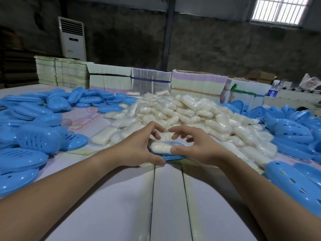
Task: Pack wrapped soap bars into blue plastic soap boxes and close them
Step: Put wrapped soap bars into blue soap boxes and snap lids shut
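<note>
- Left grip (139, 146) holds the box (172, 156), thumb under its near edge.
- Right grip (196, 145) pins the soap (160, 147) in the box with its thumb.
- Soap pile (182, 112) lies just behind the box.

Soap pile (182, 110) ahead, blue boxes (34, 133) flanking.

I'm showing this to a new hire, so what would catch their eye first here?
Probably the big heap of wrapped soap bars in the middle of the table, flanked by piles of blue soap boxes on both sides. Next, up close, the left hand and right hand holding a soap bar seated in an open blue tray.
</note>
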A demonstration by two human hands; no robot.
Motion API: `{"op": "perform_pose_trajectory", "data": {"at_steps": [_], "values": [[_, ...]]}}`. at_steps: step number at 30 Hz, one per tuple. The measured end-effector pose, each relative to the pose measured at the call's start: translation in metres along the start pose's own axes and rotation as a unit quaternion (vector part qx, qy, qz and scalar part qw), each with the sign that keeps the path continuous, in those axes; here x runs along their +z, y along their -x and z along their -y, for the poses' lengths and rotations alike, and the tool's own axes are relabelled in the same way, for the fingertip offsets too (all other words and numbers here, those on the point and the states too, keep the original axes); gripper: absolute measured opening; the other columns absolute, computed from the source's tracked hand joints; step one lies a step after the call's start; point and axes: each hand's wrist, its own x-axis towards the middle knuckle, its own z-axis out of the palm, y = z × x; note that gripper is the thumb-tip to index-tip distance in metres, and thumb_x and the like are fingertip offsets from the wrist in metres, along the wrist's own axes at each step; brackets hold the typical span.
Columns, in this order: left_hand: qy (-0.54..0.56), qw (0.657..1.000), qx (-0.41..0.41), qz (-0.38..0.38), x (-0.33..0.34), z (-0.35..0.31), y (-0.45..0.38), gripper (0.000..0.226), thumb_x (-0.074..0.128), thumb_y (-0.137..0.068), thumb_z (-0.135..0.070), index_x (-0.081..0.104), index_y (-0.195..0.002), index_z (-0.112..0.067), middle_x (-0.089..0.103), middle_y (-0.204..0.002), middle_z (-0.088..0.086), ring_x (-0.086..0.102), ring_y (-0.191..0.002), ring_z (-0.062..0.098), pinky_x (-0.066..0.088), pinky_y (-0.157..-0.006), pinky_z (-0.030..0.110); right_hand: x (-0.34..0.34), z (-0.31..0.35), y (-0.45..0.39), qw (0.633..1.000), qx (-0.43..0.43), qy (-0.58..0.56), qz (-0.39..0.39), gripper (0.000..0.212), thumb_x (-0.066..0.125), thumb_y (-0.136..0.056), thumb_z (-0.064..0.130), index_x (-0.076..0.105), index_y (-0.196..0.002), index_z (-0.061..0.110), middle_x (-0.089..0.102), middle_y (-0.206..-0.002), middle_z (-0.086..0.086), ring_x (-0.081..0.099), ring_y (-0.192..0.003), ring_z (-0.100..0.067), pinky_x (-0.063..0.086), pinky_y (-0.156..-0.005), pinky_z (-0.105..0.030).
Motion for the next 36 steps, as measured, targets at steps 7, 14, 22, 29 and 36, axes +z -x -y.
{"op": "perform_pose_trajectory", "data": {"at_steps": [7,14,22,29,36], "values": [[-0.023,1.000,-0.015,0.005,-0.001,-0.001,0.000,0.068,0.094,-0.062,-0.032,0.048,-0.109,-0.048,0.056,-0.113,-0.014,0.061,-0.099,0.005,0.060,-0.078,0.040,-0.023,-0.008,0.004,0.999,0.037,-0.011,0.021,0.031,0.076,-0.078,0.016,0.069,-0.099,0.038,0.069,-0.096,0.013,0.058,-0.095,-0.004,0.048,-0.083,-0.020],[-0.036,0.999,-0.019,-0.001,-0.002,-0.003,0.002,0.064,0.093,-0.062,-0.034,0.050,-0.108,-0.047,0.059,-0.108,-0.010,0.061,-0.095,0.010,0.061,-0.072,0.038,-0.012,-0.007,0.002,0.998,0.059,-0.021,0.006,0.022,0.071,-0.079,0.015,0.077,-0.092,0.031,0.070,-0.097,0.014,0.058,-0.100,-0.009,0.051,-0.092,-0.034],[-0.049,0.998,-0.020,-0.019,0.000,-0.005,0.002,0.064,0.094,-0.059,-0.035,0.050,-0.104,-0.045,0.055,-0.110,-0.016,0.062,-0.094,0.004,0.060,-0.075,0.031,-0.009,-0.008,0.002,0.998,0.042,0.025,0.027,0.037,0.064,-0.074,0.040,0.066,-0.111,0.043,0.059,-0.119,0.020,0.050,-0.110,0.000,0.047,-0.092,-0.027],[-0.068,0.996,-0.047,-0.027,-0.006,-0.007,0.001,0.061,0.092,-0.064,-0.038,0.049,-0.107,-0.038,0.056,-0.111,-0.016,0.062,-0.099,0.009,0.056,-0.081,0.025,-0.014,-0.012,0.000,0.998,0.039,0.024,0.053,0.024,0.073,-0.079,0.035,0.068,-0.101,0.046,0.062,-0.106,0.031,0.053,-0.104,0.001,0.047,-0.089,-0.028],[0.013,0.997,-0.064,-0.046,-0.009,-0.003,-0.001,0.046,0.089,-0.070,-0.023,0.055,-0.100,-0.029,0.066,-0.099,-0.009,0.068,-0.087,0.009,0.057,-0.089,0.034,-0.025,-0.009,0.004,0.995,0.043,-0.004,0.086,0.036,0.072,-0.062,0.050,0.067,-0.098,0.051,0.064,-0.104,0.028,0.059,-0.099,0.002,0.055,-0.087,-0.029]]}}
